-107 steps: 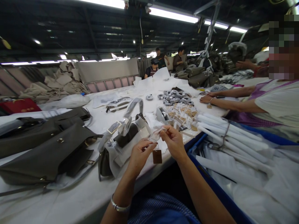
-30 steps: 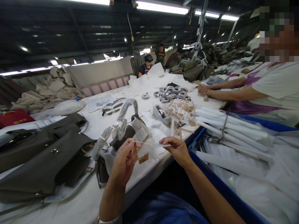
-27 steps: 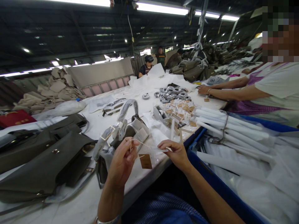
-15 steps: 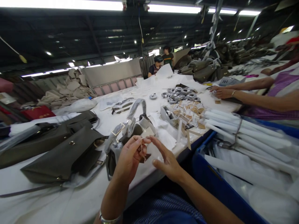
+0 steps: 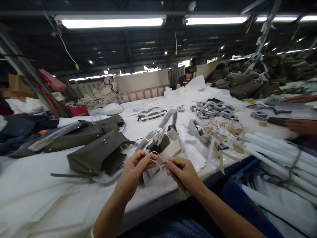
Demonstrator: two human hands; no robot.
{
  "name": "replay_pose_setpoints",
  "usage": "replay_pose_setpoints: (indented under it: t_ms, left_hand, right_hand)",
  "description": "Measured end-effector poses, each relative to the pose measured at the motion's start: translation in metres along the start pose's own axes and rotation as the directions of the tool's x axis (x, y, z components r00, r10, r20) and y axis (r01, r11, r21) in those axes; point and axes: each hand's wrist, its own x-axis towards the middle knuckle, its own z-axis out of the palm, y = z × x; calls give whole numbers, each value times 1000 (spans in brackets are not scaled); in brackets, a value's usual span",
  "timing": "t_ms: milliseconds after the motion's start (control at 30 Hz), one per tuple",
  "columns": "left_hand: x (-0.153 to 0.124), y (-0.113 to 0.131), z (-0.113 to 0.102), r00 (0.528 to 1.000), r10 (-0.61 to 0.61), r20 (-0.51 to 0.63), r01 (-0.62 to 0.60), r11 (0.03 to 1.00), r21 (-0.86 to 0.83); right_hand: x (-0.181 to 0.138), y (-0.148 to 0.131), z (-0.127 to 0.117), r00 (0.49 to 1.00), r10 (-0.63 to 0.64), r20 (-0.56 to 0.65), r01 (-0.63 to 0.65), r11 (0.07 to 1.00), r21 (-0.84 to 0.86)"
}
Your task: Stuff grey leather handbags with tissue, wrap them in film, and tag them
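My left hand and my right hand are held close together above the near edge of the white table. Both pinch a thin pale string loop that arcs between the fingertips. A brown tag hangs below my right hand, mostly hidden behind it. Just beyond my hands lies a grey handbag wrapped in white paper and clear film, its handle standing up.
Dark olive handbags lie to the left. A tape dispenser, scattered brown tags and tape rolls sit to the right. White paper rolls fill a blue bin. A co-worker's hand rests at right; people work at the far end.
The view has swung left and dropped. My hands, apart with the string stretched a second ago, have come together, and the tag now hangs under my right hand.
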Motion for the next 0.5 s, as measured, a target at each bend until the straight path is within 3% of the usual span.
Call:
replay_pose_setpoints:
  t_ms: [167, 267, 333, 500]
  left_hand:
    - [13, 24, -34, 981, 188, -59, -162, 941, 297]
    - [30, 32, -54, 948, 303, -95, -239, 878, 414]
    - [44, 31, -64, 957, 288, -37, -235, 843, 484]
    - [75, 27, -78, 959, 103, 265, -239, 793, 560]
  right_hand:
    - [33, -2, 7, 991, -128, -43, 107, 938, -330]
    - [50, 1, 16, 981, -187, -46, 151, 895, -419]
    - [58, 2, 23, 978, -202, -52, 162, 890, -426]
    - [69, -1, 40, 973, -219, -79, 175, 912, -372]
